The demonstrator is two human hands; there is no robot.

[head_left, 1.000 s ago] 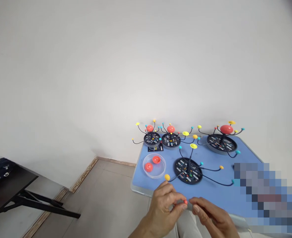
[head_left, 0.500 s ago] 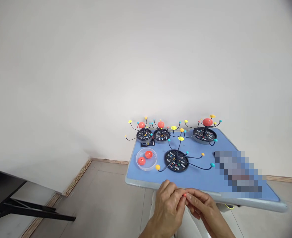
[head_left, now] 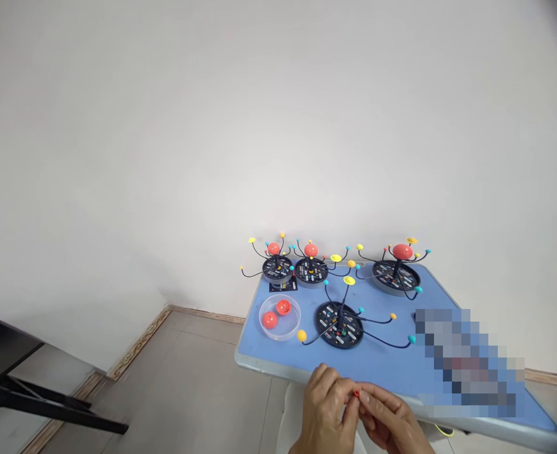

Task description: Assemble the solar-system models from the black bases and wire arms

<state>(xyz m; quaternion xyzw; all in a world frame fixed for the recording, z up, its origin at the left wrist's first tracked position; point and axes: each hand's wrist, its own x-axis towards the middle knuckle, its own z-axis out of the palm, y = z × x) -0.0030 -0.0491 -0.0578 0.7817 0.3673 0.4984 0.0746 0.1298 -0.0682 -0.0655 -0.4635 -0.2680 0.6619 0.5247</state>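
Note:
At the table's near edge, my left hand (head_left: 328, 407) and my right hand (head_left: 389, 413) meet, their fingertips pinched on a small red piece (head_left: 356, 393). Just beyond them stands a solar system model (head_left: 339, 325) with a round black base and curved arms that carry yellow, orange and teal balls; no large red ball sits at its centre. To its left, a clear round dish (head_left: 281, 334) holds two red half-spheres (head_left: 269, 320).
Three models with red centre balls stand along the back of the blue table (head_left: 269, 356), the rightmost (head_left: 396, 277) apart from the others. A pixelated object (head_left: 467, 366) lies at the right. A black table (head_left: 4, 359) is far left.
The camera view has tilted slightly, so the table and models appear lower. Both hands remain together on the small red piece, which has turned a little and shows a hole.

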